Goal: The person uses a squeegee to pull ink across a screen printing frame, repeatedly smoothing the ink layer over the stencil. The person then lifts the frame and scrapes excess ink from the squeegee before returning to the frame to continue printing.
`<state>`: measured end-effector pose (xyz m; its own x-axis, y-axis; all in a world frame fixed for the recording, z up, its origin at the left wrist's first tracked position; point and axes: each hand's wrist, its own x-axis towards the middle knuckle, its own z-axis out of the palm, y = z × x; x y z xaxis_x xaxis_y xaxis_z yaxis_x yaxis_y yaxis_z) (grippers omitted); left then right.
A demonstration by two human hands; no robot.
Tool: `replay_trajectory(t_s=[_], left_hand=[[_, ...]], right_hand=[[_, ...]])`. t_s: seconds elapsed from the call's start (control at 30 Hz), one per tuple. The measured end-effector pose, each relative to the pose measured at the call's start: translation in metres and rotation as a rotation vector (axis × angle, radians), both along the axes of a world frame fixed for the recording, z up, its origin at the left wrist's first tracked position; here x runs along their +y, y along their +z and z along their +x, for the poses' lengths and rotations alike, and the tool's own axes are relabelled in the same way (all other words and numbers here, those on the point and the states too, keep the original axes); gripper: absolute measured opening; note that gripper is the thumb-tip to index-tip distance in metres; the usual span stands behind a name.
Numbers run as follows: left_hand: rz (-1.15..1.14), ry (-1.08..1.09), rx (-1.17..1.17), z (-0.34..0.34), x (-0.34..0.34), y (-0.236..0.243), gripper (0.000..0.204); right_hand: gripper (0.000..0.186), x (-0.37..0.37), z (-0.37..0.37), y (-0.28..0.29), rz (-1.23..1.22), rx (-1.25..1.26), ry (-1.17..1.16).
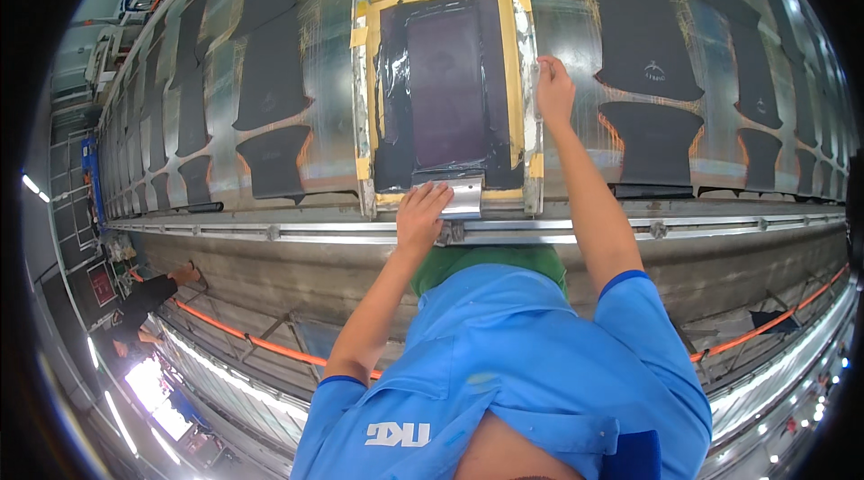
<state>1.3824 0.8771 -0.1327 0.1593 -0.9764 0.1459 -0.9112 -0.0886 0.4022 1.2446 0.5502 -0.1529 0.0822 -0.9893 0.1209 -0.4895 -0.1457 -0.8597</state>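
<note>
Left hand (423,215) clamped on metal blade (464,197); right hand (556,91) curled at frame (533,147), pinch unclear. I judge blade stiff, light; ink (393,156) beyond left fingers slippery; hold near edge.

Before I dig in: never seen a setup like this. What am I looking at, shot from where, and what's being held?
No robot: these are a person's bare hands. The one picture comes from a wide fisheye camera on the person's head, looking down, so straight edges bend toward the rim.

Ahead is a long, shiny table with dark, flat cut pieces spread across it. On it sits a rectangular frame, edged inside with yellow tape, around a dark panel with glossy smears.

The left hand lies over the left end of a metal blade at the frame's near edge; its thumb's grip is unclear. The right hand is at the frame's right side, fingers curled; I can't tell how firmly it holds.
</note>
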Motion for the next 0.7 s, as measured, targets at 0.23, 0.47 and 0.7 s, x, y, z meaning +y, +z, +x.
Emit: replay_trajectory(t_s=[0.23, 0.47, 0.7], left_hand=[[-0.168, 0.041, -0.073, 0.09, -0.147, -0.008, 0.052], [0.065, 0.154, 0.015, 0.185, -0.313, 0.046, 0.033], [-0.068, 0.097, -0.129, 0.134, -0.243, 0.009, 0.035]], right_hand=[[0.021, 0.003, 0.004, 0.018, 0.06, 0.032, -0.046], [0.022, 0.003, 0.0, 0.027, 0.144, 0.076, -0.084], [0.023, 0.002, 0.006, 0.022, 0.11, 0.029, -0.058]])
